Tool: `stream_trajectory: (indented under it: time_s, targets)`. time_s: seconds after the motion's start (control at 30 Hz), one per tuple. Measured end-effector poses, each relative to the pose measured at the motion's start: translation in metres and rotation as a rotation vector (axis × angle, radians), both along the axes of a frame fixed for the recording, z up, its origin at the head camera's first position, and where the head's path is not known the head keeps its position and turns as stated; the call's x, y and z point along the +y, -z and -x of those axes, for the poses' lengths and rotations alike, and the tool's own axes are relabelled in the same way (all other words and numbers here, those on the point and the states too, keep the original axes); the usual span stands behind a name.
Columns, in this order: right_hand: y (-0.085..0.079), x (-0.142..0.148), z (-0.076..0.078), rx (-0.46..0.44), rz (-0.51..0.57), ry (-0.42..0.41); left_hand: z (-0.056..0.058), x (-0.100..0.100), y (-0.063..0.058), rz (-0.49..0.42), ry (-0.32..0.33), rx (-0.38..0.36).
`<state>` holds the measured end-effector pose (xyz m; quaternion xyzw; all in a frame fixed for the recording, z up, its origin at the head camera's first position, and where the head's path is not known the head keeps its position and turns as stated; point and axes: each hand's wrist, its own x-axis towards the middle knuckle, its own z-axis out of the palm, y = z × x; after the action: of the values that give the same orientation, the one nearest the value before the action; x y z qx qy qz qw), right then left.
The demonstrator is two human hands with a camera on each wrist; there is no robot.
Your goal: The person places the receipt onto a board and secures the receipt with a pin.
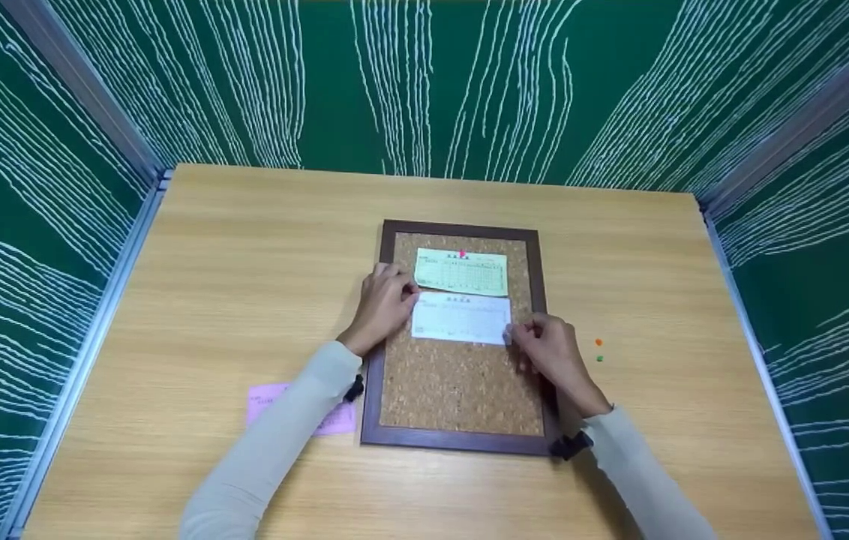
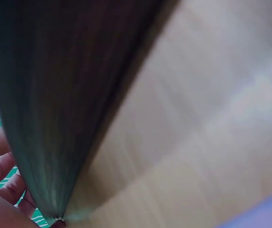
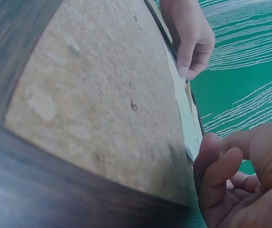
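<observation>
A white printed slip lies over the cork of a dark-framed board. My left hand pinches its upper left corner, the wrist crossing the frame's left side. At its lower right corner my right hand holds the slip between thumb and fingers. Just above is a green printed slip, with a red push pin at its top edge. In the right wrist view the white slip appears edge-on between both hands. The left wrist view mostly shows the frame's side.
A pink printed slip lies left of the board, partly under my left forearm. On the table to the right are a small orange piece and a small green piece. Green walls with white lines enclose the table.
</observation>
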<state>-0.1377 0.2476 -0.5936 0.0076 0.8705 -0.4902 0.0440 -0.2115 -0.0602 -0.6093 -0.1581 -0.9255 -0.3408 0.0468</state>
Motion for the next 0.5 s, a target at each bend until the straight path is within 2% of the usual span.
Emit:
stream_trajectory:
  time_s: [0.3,0.5]
  targets:
    - [-0.004,0.014,0.002,0.101,0.102,0.05,0.0,-0.001,0.0,0.002,0.005,0.004]
    - [-0.005,0.025,0.001,0.113,0.15,0.084,-0.001,0.0,0.001,-0.014,0.006,0.008]
